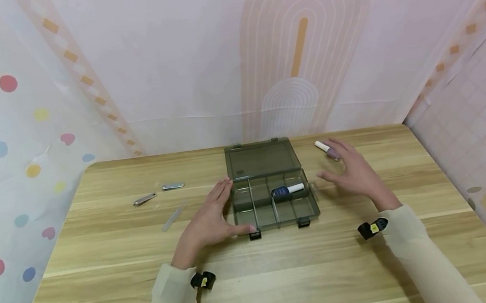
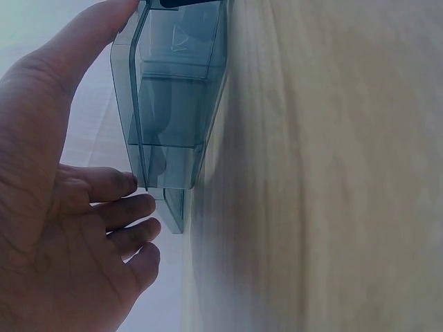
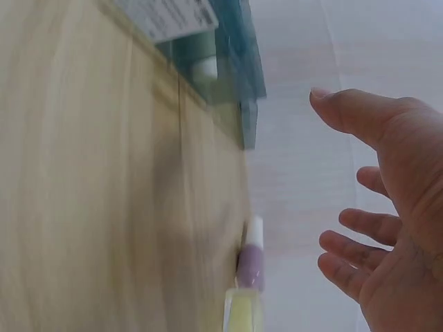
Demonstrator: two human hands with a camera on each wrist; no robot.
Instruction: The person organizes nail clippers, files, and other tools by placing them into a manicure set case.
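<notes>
Open smoky-clear box [image 1: 271, 194] near table centre, lid [image 1: 260, 158] laid back flat toward the wall, two black latches on the near edge. Tray divided into small compartments; a blue bottle [image 1: 286, 191] with white cap lies on its side in a middle-row compartment toward the right, cap pointing right. Other compartments appear bare. Left hand [image 1: 210, 219] rests against the box's left side, fingers straight and slightly spread, thumb tip at the near left corner by a latch; the left wrist view shows the index fingertip [image 2: 126, 184] touching the box wall and the thumb along its top edge. Right hand [image 1: 354, 172] hovers off the table just right of the box, fingers spread and relaxed, holding nothing, apart from the box. A pink bottle [image 1: 329, 151] with white cap lies on the table just behind that hand's fingertips; the right wrist view shows it beside a pale yellow item [image 3: 242, 311] that is too blurred to identify. Table [image 1: 105, 292] has open wood in front of the box, out to the near edge. Left of the box, well apart: two metal clippers [image 1: 145, 199], [image 1: 172, 186], and a thin file [image 1: 172, 218] lying nearer the left hand. Patterned cloth walls close off the back and both sides.
</notes>
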